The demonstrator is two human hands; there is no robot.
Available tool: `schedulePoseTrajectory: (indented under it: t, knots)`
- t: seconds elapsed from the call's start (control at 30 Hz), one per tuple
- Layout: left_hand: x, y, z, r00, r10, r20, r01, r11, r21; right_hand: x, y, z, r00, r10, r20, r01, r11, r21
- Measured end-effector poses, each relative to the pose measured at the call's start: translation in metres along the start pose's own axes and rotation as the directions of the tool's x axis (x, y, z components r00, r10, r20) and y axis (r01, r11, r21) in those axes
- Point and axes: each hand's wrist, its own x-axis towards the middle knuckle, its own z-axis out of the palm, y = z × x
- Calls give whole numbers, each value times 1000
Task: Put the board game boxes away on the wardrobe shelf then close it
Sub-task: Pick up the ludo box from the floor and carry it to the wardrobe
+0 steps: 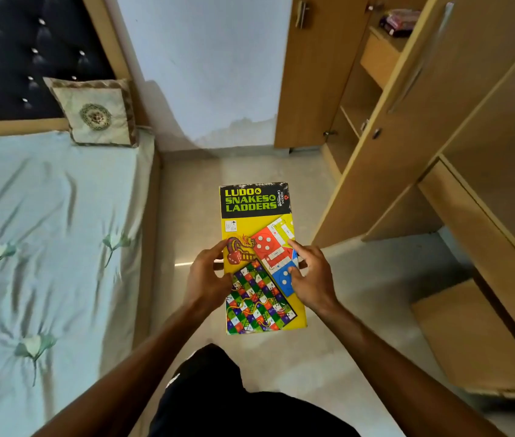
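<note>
A flat yellow Ludo and Snakes & Ladders box (257, 222) is held face up over the floor in front of me. My left hand (207, 277) grips its left edge and my right hand (311, 275) grips its right edge, with the thumb and forefinger on top. The wooden wardrobe stands open at the right; its open door (407, 121) swings toward me. On an upper wardrobe shelf (385, 36) lies another dark game box (399, 22), partly hidden by the door.
A bed with a pale green sheet (45, 231) and a cushion (95, 113) fills the left side. A second wardrobe door (310, 74) stands open against the white wall. A wooden desk or cabinet (486, 247) juts out at right. Tiled floor (360, 294) lies between.
</note>
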Motion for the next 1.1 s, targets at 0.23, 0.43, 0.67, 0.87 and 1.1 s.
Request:
schedulePoseTrajectory:
  t: [0.23, 0.43, 0.67, 0.87, 1.1]
  knots:
    - [184, 8, -14, 1000, -25, -8, 25, 999, -34, 188, -27, 32, 1000, -14, 17, 13, 1000, 16]
    - [335, 28, -30, 999, -16, 44, 16, 1000, 5, 321, -57, 49, 1000, 12, -20, -11, 1000, 15]
    - [522, 60, -17, 984, 44, 170, -49, 998, 25, 484, -69, 40, 987, 112, -117, -107, 993, 46]
    - [673, 96, 25, 971, 61, 233, -71, 997, 33, 628, -57, 19, 975, 123, -184, -114, 992, 61]
    - [809, 151, 76, 959, 95, 266, -114, 992, 58, 763, -44, -17, 956, 172, -238, -152, 983, 102]
